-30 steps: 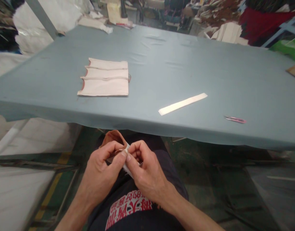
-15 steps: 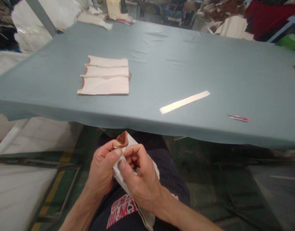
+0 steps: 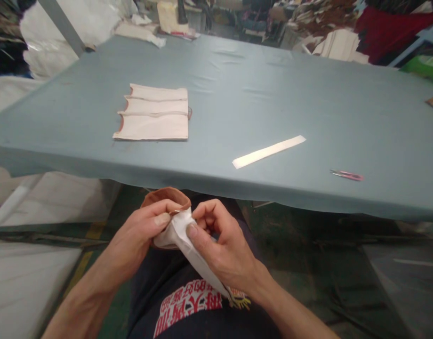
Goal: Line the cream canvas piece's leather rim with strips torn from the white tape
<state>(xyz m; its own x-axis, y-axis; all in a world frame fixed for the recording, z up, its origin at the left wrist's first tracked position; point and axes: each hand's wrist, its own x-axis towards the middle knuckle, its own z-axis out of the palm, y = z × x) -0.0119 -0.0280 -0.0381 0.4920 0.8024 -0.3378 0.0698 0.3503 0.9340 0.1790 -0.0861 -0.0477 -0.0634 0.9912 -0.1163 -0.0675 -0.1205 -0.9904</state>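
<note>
My left hand [image 3: 142,228] pinches the brown edge of a white cloth piece with a brown lining [image 3: 181,230], held over my lap in front of the table edge. A small thin metallic bit shows at its thumb tip, too small to name. On the other side, my right hand [image 3: 220,238] grips the white fabric between thumb and bent fingers. The brown-lined opening gapes above the left hand. Beyond, on the table, lies a flat cream fabric piece with several sections [image 3: 155,113] and brown curved edges.
A blue-grey cover drapes the table [image 3: 216,108]. On it lie a cream strip [image 3: 269,152] and pink-handled thread snips [image 3: 347,175] to the right. White plastic bundles [image 3: 71,33] stand at the back left, with a red cloth [image 3: 389,33] at the back right.
The brown-lined opening has spread wider and turned toward the left. My left hand has tilted flatter and my right hand has shifted slightly right, both still gripping the cloth.
</note>
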